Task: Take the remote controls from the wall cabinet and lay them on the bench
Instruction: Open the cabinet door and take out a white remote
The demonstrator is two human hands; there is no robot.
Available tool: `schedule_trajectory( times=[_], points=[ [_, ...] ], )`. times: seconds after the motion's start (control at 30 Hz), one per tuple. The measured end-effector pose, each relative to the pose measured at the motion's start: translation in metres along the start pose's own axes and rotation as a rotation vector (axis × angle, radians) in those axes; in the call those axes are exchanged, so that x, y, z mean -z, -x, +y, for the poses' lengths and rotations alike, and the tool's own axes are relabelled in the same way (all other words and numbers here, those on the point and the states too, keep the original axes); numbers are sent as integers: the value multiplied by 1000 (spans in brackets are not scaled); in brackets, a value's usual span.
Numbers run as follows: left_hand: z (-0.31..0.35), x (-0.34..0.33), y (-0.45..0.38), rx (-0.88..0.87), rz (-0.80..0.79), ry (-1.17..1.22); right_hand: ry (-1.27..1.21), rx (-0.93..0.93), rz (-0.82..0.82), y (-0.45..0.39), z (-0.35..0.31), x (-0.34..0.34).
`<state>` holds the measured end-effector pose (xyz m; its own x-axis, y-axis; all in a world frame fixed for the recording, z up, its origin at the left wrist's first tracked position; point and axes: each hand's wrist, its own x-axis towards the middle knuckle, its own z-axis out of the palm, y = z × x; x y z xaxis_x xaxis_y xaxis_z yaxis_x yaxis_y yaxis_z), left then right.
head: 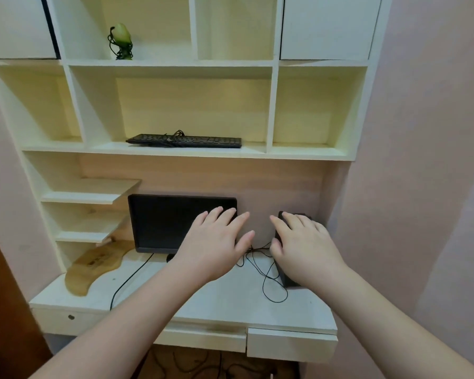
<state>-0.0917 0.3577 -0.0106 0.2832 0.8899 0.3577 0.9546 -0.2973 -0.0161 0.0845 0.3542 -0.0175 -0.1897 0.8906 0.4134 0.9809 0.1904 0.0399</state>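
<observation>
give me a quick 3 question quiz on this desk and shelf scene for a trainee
1. True or false: the left hand is holding a remote control.
2. Where does the black keyboard lie?
A. on the desk top
B. in the wide middle shelf compartment
C. in a drawer
3. Fill in: the right hand is in front of a black ____ standing on the desk.

Key:
1. False. Both hands are open with fingers spread, holding nothing; no remote control shows.
2. B.
3. Box, likely a speaker, right of the monitor.
</observation>
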Motion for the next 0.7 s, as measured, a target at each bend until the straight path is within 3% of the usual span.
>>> schedule_trajectory(
  times=[0.37, 0.7],
  points=[
    [15, 6, -116, -184, 136, -108, 97, 1, 24, -84, 66, 11],
    [52, 48, -230, -170, 292, -128, 72, 112, 213, -177, 155, 61]
  ],
)
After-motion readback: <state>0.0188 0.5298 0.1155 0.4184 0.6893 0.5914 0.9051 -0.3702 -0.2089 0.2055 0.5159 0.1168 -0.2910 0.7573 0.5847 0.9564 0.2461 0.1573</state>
